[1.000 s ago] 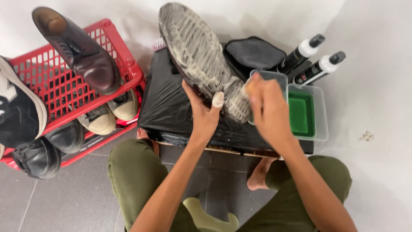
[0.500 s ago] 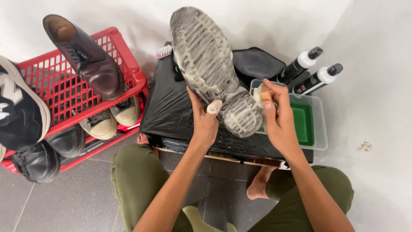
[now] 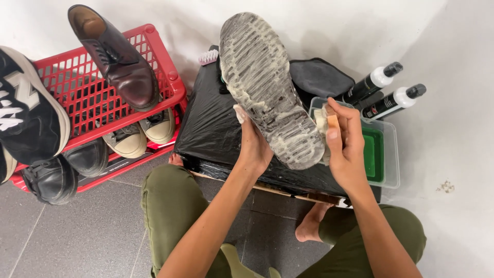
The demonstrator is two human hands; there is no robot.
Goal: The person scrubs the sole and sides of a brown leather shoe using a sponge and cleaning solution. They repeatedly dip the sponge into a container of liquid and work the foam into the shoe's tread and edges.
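My left hand grips a shoe from its left side and holds it sole up; the grey ridged sole is smeared with white foam. My right hand holds a small wooden-backed brush against the right edge of the sole near the heel. Both are above a block wrapped in black plastic that sits in front of my knees.
A clear tub with a green insert lies right of the block, with two black spray bottles and a dark pouch behind. At left a red crate carries a brown leather shoe, beige sneakers and black shoes.
My right hand has slid the brush from over the sole's heel to its right edge. My left thumb has moved off the sole to the shoe's side. The camera view has drifted.
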